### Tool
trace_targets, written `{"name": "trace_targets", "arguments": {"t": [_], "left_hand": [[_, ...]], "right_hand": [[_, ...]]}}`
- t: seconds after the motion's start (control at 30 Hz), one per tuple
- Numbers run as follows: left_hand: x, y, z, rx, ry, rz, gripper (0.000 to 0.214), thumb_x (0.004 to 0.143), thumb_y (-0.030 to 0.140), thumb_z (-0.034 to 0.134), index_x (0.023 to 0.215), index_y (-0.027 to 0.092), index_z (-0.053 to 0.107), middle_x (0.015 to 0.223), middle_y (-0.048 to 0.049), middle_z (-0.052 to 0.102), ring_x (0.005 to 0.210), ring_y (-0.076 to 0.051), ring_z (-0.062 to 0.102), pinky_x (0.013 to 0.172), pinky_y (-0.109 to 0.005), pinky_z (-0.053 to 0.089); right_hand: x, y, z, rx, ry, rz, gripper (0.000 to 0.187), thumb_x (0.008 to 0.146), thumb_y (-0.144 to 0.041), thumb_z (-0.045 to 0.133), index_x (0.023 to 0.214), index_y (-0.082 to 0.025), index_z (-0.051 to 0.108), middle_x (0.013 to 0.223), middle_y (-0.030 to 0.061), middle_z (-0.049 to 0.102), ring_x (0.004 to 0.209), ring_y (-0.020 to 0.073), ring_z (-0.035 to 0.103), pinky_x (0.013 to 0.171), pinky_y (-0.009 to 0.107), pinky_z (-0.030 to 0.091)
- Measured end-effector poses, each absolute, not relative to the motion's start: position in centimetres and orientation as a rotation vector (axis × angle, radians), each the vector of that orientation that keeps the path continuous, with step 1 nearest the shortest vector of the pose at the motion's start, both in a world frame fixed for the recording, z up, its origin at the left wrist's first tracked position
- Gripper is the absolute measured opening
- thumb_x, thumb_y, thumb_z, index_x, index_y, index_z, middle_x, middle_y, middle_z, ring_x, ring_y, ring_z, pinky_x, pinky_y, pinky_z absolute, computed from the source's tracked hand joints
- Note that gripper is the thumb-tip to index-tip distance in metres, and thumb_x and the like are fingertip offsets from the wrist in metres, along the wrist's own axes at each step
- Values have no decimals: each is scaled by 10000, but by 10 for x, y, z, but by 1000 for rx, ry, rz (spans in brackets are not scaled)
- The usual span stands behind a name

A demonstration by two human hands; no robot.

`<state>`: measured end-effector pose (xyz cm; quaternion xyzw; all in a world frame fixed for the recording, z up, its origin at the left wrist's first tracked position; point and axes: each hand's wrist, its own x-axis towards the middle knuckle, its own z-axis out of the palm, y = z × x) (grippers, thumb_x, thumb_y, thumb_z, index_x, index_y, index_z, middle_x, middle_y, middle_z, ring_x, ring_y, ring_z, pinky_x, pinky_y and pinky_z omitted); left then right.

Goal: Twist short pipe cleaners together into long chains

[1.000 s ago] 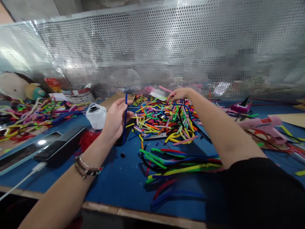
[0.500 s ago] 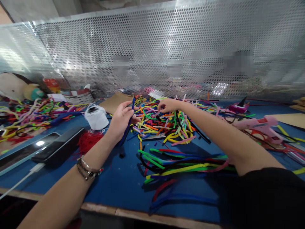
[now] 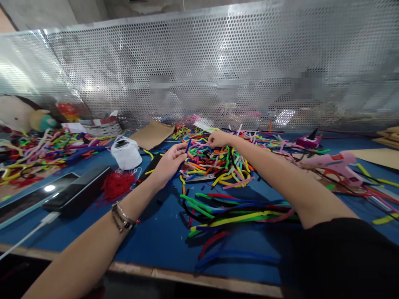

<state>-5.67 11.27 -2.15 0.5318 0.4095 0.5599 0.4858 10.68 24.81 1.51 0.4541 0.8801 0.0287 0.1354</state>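
Jutting from left hand (image 3: 168,164): blue stem (image 3: 188,145)

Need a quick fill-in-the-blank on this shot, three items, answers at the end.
1. The left hand holds a ____ pipe cleaner.
2. The pink glue gun lies on the ____ side of the picture.
3. The tangled thread beside the bare left forearm is ____.

Missing words: blue; right; red.
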Motion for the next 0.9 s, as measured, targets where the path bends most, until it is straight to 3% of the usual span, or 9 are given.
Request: {"name": "trace_targets", "arguments": {"t": [0.47, 0.9], "left_hand": [[-60, 113, -22, 1351, 981, 1297, 259, 721, 103, 458, 974, 153, 438, 712, 34, 571, 463, -74, 586, 509, -184, 475], [-58, 115, -21, 1363, 1033, 1211, 253, 766, 74, 414, 1008, 149, 419, 694, 54, 559, 427, -44, 556, 489, -164, 460]], "right_hand": [[102, 240, 16, 1560, 2614, -146, 307, 818, -334, 481, 1047, -135, 521, 1068, 48, 522, 909, 193, 525, 749, 356, 456], [117, 239, 35, 1751, 2954, -748, 271, 814, -324, 491, 986, -120, 540, 989, 37, 550, 857, 171, 541, 722, 342, 461]]}}
